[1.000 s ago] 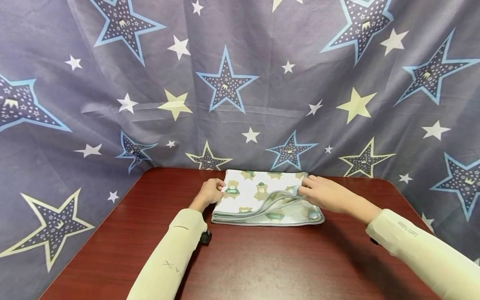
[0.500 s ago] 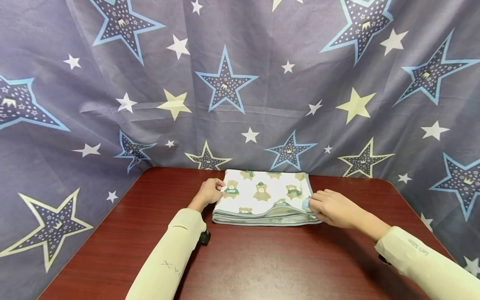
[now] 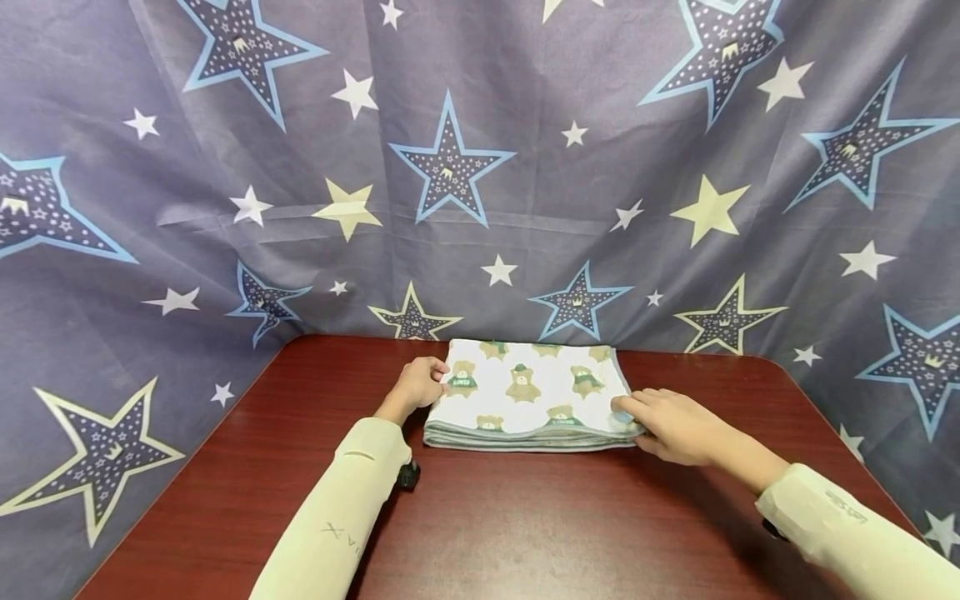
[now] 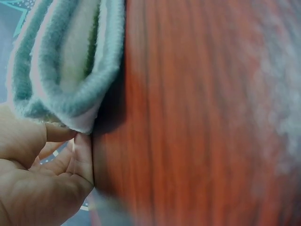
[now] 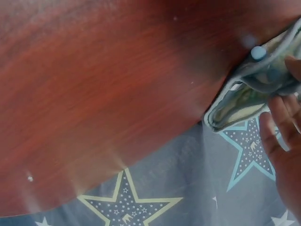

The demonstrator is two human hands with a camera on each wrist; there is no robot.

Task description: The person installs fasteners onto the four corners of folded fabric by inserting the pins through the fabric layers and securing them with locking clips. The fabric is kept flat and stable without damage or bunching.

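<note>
A folded white blanket [image 3: 525, 387] with brown bears and grey-green edging lies flat in layers at the far side of the table. My left hand [image 3: 418, 385] holds its left edge; in the left wrist view, the fingers of that hand [image 4: 42, 183] meet the rounded fold of the blanket [image 4: 82, 92]. At the near right corner, my right hand [image 3: 671, 427] pinches the top layer beside a light blue round patch. The right wrist view has the hand [image 5: 288, 136] at the layered edge of the blanket [image 5: 235, 106], where a light blue round button [image 5: 258, 52] shows.
The dark red wooden table [image 3: 555, 517] extends toward me, with rounded far corners. Close behind it hangs a grey-purple curtain [image 3: 525, 250] printed with stars. A small black object [image 3: 408, 475] sits under my left cuff.
My right hand has come down and toward me, laying the lifted top layer over the near right corner, so the bear print there now lies flat. My left hand has stayed put.
</note>
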